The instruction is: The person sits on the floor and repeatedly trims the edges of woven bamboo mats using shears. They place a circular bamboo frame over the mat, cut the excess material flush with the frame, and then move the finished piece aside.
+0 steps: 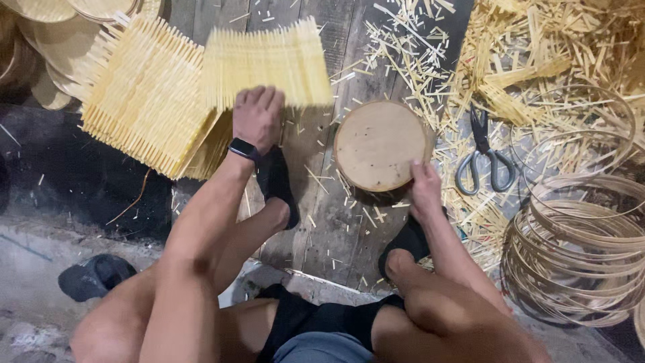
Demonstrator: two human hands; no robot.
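Note:
My left hand (257,115) grips the near edge of a square woven bamboo mat (265,64) and holds it lifted, blurred, above the wooden boards. It hangs beside a stack of similar woven mats (144,94) on the left. My right hand (424,188) rests its fingers on the near rim of a round wooden disc (378,143) that lies flat on the boards. A dark watch sits on my left wrist.
Grey-handled scissors (485,156) lie in bamboo scraps right of the disc. A stack of bamboo hoops (581,245) stands at the right. Round woven trays (50,27) pile up at the top left. A black sandal (94,275) lies at the lower left.

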